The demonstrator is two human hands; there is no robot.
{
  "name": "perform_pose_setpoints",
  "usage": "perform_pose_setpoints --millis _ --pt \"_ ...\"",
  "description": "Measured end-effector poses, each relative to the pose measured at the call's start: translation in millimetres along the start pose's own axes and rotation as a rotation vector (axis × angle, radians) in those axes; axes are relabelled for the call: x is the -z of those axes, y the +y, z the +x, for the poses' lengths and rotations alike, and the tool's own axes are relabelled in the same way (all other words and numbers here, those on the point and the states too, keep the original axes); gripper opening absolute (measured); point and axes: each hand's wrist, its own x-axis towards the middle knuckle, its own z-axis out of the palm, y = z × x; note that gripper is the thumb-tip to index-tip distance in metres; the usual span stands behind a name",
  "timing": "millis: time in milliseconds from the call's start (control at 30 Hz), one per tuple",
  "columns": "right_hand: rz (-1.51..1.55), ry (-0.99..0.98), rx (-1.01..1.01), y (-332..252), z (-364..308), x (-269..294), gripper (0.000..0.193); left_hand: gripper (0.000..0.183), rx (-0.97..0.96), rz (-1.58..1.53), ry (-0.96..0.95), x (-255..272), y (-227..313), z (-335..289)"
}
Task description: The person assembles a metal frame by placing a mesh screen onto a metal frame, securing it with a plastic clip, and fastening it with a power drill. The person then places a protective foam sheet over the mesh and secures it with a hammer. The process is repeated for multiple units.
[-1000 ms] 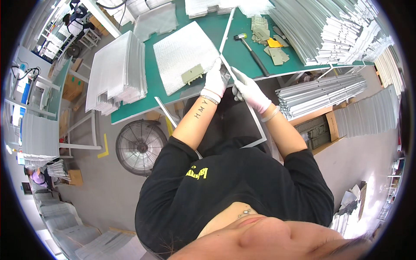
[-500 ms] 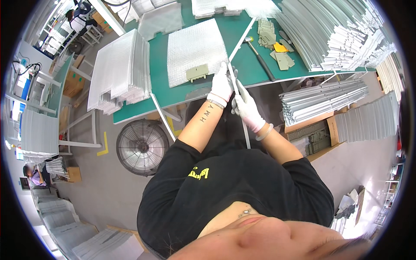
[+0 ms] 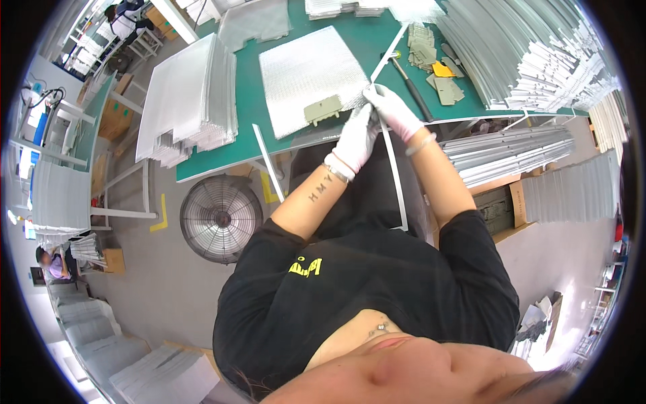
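Observation:
A long thin white strip [image 3: 393,172] runs from the table down toward my body. Both my hands wear white gloves and are closed around its middle. My left hand [image 3: 355,140] is the nearer one, its fingers curled at the strip's left side. Just beyond and to the right, my right hand [image 3: 396,113] pinches the strip near the table edge, and the two hands nearly touch. The fingertips are partly hidden. Left of them lies a silvery mesh panel [image 3: 306,67] with a flat olive-green plastic piece [image 3: 323,110] on its near edge.
A hammer [image 3: 412,89] and several olive-green pieces [image 3: 447,91] lie on the green table [image 3: 252,108]. Stacked mesh panels [image 3: 178,94] stand left, many white-edged panels [image 3: 498,47] right. Another white strip [image 3: 269,161] slants across the table's front edge; a floor fan [image 3: 221,219] stands below.
My right hand has moved away from me along the strip, from below my left hand to beyond it. My left hand has come slightly nearer, and the strip's near end has swung right.

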Motion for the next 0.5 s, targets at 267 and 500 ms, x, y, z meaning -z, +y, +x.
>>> perform_pose_setpoints --millis 267,500 --pt "0.563 -0.197 -0.269 4 4 18 0.013 0.048 -0.366 1.267 0.344 61 170 -85" --pt "0.335 -0.198 -0.192 -16 -5 2 0.016 0.062 -0.048 0.376 0.132 64 203 -87"
